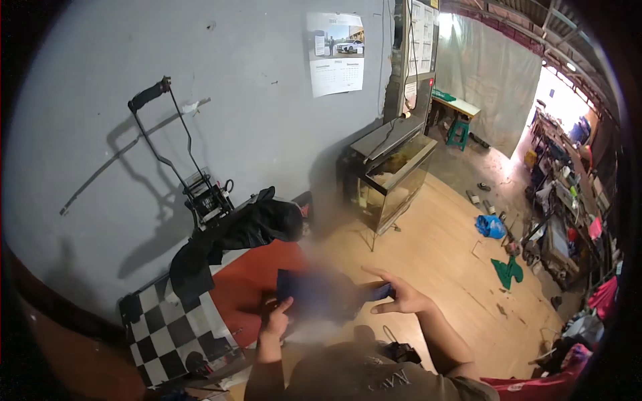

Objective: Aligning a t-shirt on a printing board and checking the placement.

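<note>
A dark blue item (285, 283), perhaps cloth, spans the space between my hands in front of my body. Its middle is blurred, so its kind and shape cannot be made out. On its left edge my left hand (275, 319) is closed, thumb uppermost. My right hand (405, 296) has the item's other end between thumb and fingers, with the index finger stretched out to the left. Under and behind the item lies a red-orange surface (244, 274), beside a black-and-white checkered panel (170, 337).
Black cloth (247, 230) lies beyond the red surface, near a black metal frame with a handle (184, 150) by the wall. A glass tank (394, 180) stands ahead. Rightward are a blue plastic bag (490, 226), green cloth (507, 272) and piled clutter (568, 194).
</note>
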Tool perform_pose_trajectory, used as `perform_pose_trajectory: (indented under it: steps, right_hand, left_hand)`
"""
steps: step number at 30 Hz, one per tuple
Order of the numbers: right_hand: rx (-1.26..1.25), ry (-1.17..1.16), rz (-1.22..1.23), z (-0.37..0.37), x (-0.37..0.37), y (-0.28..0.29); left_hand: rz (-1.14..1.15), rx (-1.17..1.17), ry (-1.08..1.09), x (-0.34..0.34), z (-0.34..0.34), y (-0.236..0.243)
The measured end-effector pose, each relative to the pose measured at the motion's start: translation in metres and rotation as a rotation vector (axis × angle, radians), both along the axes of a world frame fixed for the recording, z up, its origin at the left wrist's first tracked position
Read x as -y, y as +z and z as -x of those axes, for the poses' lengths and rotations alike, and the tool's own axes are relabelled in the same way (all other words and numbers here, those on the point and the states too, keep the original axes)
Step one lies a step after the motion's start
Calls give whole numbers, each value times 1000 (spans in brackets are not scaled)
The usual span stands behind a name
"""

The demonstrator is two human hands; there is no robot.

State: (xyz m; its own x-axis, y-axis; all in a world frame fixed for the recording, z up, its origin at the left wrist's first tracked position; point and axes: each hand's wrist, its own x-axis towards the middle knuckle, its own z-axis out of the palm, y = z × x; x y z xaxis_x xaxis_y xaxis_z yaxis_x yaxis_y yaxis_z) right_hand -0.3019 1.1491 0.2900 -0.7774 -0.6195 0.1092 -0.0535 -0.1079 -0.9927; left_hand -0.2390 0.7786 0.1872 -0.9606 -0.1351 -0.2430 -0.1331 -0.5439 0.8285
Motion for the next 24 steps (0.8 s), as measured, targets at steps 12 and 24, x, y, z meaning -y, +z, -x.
perform_pose_trajectory:
  steps: [12, 24]
  right_hand:
    - [21, 14, -163, 70, -38, -9]
    - [-102, 288, -121, 124, -35, 1]
  left_hand:
    - [388, -42, -17, -28, -3, 38]
    - [539, -97, 298, -51, -9, 34]
